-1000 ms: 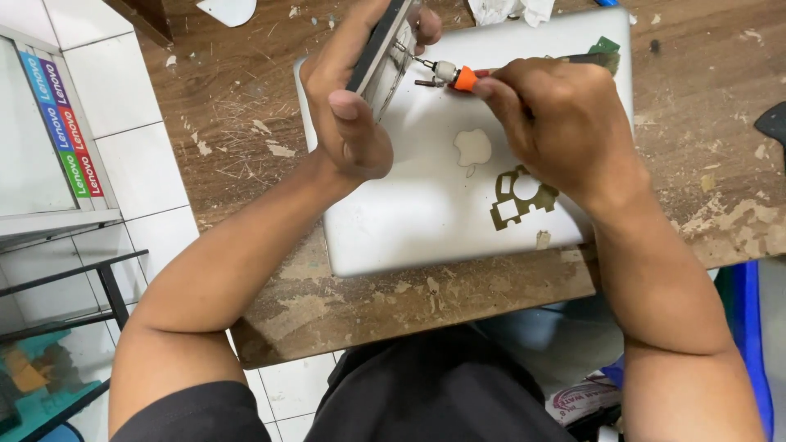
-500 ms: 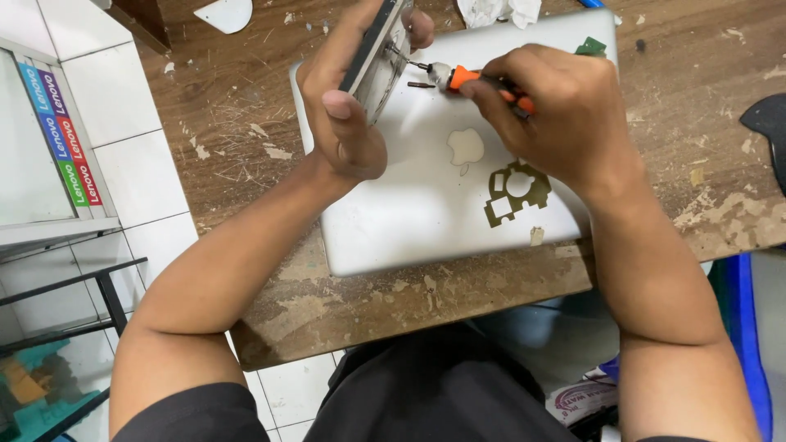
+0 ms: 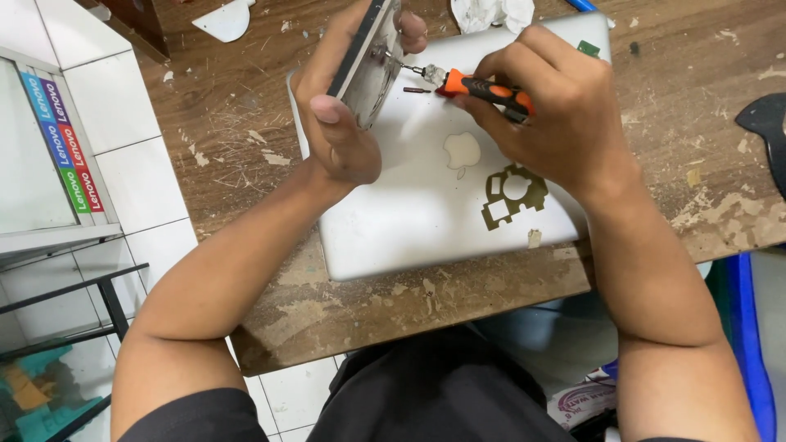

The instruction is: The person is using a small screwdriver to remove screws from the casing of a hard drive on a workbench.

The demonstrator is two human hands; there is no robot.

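The left hand gripped a flat metal-cased part, held on edge above the far left corner of a closed silver laptop. Its thumb lay along the near side of the part and its fingers wrapped over the far side, one fingertip showing past the top. The right hand was closed around a small screwdriver with an orange and black handle, whose metal tip pointed left and met the face of the part. A loose dark bit lay on the laptop lid just below the screwdriver shaft, close to the part.

The laptop rested on a worn wooden tabletop, its near edge close to the tabletop's near edge and its far edge running toward the top of the view. A pale cut-out sticker sat on the lid beside the right wrist. Both hands covered the far part of the lid, so what lay under them could not be seen.

Crumpled white paper lay at the tabletop's far edge beyond the laptop. A white curved scrap lay toward the far left corner. A dark object reached in at the right edge of the tabletop, well apart from the hands. Left of the tabletop was white tiled floor.
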